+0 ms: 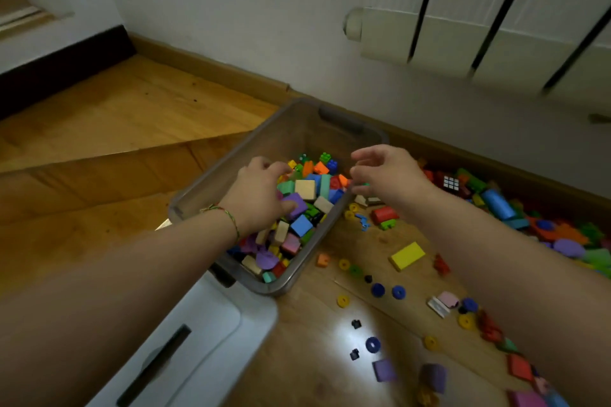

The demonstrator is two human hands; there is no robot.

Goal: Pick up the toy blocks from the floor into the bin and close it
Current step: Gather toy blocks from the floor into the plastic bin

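multicoloured thread bracelet (228, 215), left wrist (216, 226)

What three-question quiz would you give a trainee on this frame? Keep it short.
1. True or false: the white lid lies off the bin, on the floor.
2. Where is the flat yellow block? A) in the bin B) on the floor, right of the bin C) on the lid
3. Which hand wears the thread bracelet?
Key: 1 true; 2 B; 3 the left hand.
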